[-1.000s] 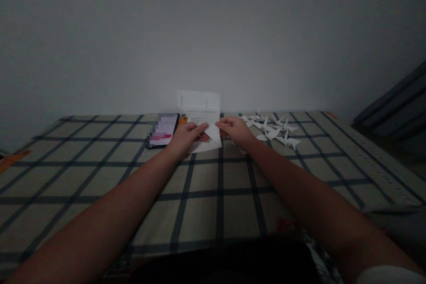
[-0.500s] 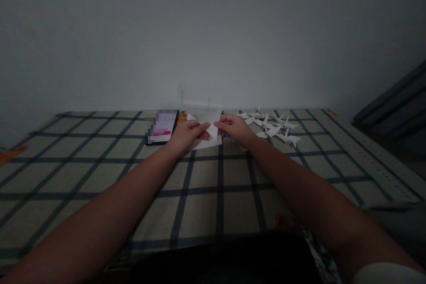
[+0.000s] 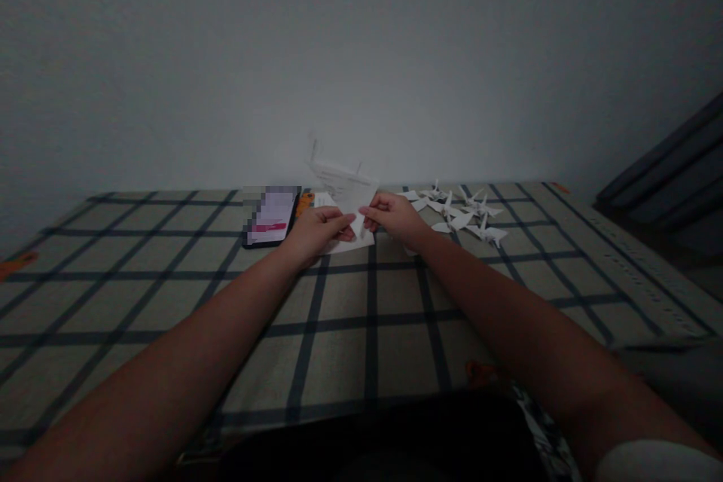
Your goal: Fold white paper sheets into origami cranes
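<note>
Pinching printed paper [image 3: 346, 184], left hand [image 3: 316, 232] and right hand [image 3: 401, 218] press fingers [image 3: 340, 224] tight; it looks light, floppy, best held by edges.

The left hand [image 3: 319, 232] and the right hand [image 3: 400, 218] are close together, and both hold a white paper [image 3: 349, 184] with thumb and fingers. Above the hands, the paper is blurred, but some printed lines are visible. Just to the left of the left hand lies a phone [image 3: 271, 218] with lit screen. To the right of the right hand are several folded paper birds [image 3: 461, 221], on the same checked counter [image 3: 344, 354].
</note>
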A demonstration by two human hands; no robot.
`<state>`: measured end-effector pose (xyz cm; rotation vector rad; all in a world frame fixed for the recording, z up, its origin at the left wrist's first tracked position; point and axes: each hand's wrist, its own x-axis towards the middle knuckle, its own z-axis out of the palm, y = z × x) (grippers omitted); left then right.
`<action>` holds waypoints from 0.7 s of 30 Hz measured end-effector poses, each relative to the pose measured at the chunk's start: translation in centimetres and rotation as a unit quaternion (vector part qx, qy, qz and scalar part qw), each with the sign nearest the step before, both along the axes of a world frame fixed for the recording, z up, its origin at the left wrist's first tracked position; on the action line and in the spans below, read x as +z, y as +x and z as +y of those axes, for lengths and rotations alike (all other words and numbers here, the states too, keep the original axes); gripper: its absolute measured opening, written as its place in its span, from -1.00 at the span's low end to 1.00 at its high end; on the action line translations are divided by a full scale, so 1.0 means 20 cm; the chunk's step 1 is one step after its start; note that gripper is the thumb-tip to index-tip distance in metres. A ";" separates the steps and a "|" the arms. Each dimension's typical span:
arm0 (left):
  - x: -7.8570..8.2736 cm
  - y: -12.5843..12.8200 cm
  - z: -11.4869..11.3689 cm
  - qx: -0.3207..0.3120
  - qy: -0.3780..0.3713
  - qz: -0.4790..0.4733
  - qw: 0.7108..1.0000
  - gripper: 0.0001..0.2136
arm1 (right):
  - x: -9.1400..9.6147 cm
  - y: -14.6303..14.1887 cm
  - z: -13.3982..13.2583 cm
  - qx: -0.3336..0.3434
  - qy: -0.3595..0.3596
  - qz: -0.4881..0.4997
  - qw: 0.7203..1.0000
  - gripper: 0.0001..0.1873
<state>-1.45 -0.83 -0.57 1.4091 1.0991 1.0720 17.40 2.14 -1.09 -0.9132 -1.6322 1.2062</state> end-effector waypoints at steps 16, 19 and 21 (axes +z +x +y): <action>-0.04 0.00 0.00 -0.076 -0.048 -0.043 0.995 -0.65 | 0.00 0.01 0.00 -0.027 0.031 -0.004 0.999 -0.71; -0.04 0.00 0.00 -0.094 -0.054 -0.027 0.994 -0.66 | 0.01 0.01 -0.01 -0.025 0.025 0.005 0.999 -0.70; -0.03 0.00 0.00 -0.080 -0.047 0.008 0.996 -0.69 | 0.01 0.01 -0.01 -0.031 0.012 0.017 0.999 -0.69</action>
